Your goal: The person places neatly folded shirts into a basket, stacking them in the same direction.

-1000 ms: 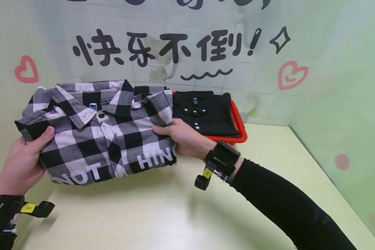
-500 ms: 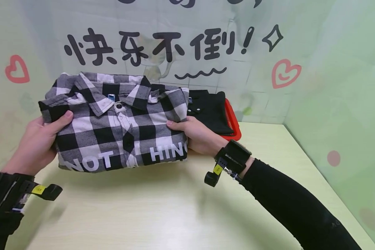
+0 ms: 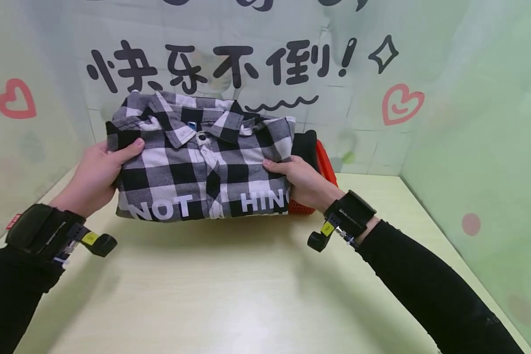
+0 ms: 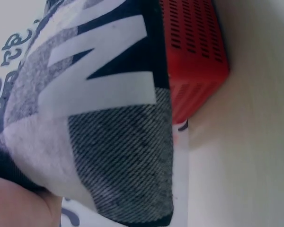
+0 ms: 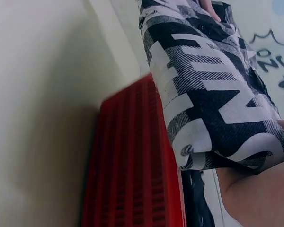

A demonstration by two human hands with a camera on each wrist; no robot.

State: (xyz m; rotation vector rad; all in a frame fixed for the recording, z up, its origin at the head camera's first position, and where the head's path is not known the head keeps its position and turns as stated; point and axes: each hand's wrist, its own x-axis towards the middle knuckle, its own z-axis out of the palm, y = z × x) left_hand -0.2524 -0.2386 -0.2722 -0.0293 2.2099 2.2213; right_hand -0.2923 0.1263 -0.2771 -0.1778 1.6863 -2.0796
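Observation:
A folded black-and-white checked shirt point(image 3: 177, 167) is held up above the table, collar at the top and white letters along its lower edge. My left hand point(image 3: 95, 172) grips its left side, thumb on the front and fingers hidden behind. On the opposite side my right hand point(image 3: 307, 182) pinches the shirt the same way. Behind the shirt stands a red plastic basket point(image 3: 326, 164), mostly covered in the head view; its slotted wall point(image 5: 132, 165) shows in the right wrist view. A folded black garment point(image 3: 305, 146) peeks out over the basket.
The pale wooden table point(image 3: 230, 285) stretches in front of the basket. A printed backdrop point(image 3: 265, 69) with dark characters hangs behind it, and a green wall point(image 3: 482, 162) borders the right side. Both wrists wear black straps with small cameras.
Both hands have carried the checked shirt to the right and slightly up in the head view. It now hides most of the basket and the black garment.

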